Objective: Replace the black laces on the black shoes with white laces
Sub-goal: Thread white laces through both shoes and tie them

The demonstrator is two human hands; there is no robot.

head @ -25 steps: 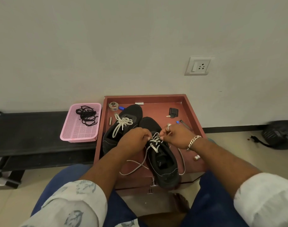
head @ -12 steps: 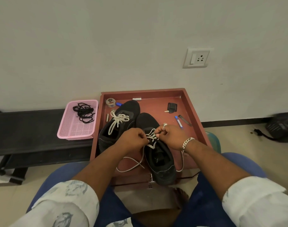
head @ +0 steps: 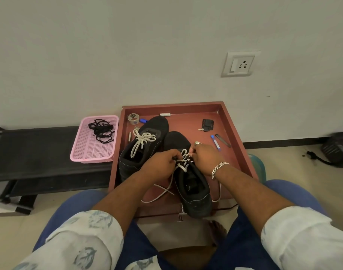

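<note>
Both hands work at the top eyelets of the near shoe: the left hand has its grip pinched on the white lace, and the right hand pinches the same lace from the other side, fingers curled round it. Since a second ago the two hands have drawn closer together over the tongue, and the loose ends trailing beside the shoe lie in much the same loops. That suggests the lacing is nearly through and a knot comes next. Beyond this shoe, touching it, the far shoe already carries a tied white bow. Both shoes sit in the red tray. Left of the tray, the pink basket holds the removed black laces.
</note>
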